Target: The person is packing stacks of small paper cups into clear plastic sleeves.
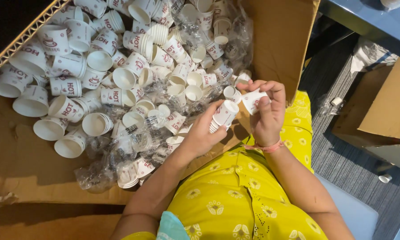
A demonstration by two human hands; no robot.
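My left hand [201,133] grips a short stack of small white paper cups [223,114] with red print, held above the near edge of a big open cardboard box [26,164]. My right hand [267,111], with a pink band at the wrist, pinches a single white paper cup [252,100] just to the right of the stack. The two hands are close together, cups nearly touching. The box holds several loose white paper cups [97,66], large and small, mixed with crumpled clear plastic wrappers [95,175].
A box flap [280,35] stands upright behind my hands. My lap in yellow flowered cloth [240,195] lies below. To the right are grey carpet, another cardboard box [382,115], a scrap of clear plastic [331,104] and a stray cup [385,178].
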